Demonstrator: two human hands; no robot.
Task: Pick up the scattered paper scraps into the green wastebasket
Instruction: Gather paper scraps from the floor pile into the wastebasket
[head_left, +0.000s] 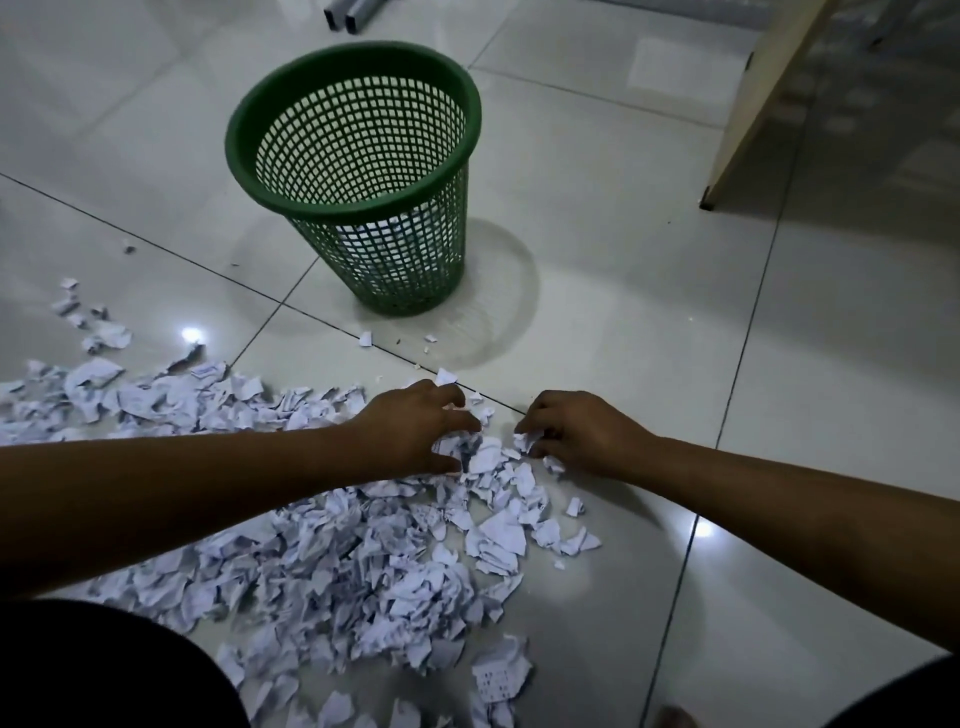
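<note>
A broad heap of torn white paper scraps (332, 561) covers the tiled floor at the lower left and centre. The green mesh wastebasket (244, 156) stands upright beyond it, with a few white scraps showing through its lower wall. My left hand (415, 426) lies palm down on the far edge of the heap, fingers curled around several scraps. My right hand (576, 431) faces it a short way to the right, fingers closed on a small bunch of scraps (524, 441). Both hands rest at floor level, in front of the basket.
A pale wooden furniture leg (753, 114) stands at the upper right. Two grey metal bars (353, 10) lie at the top edge. Stray scraps (98, 332) trail off to the far left, and a few tiny bits (366, 339) lie near the basket's base.
</note>
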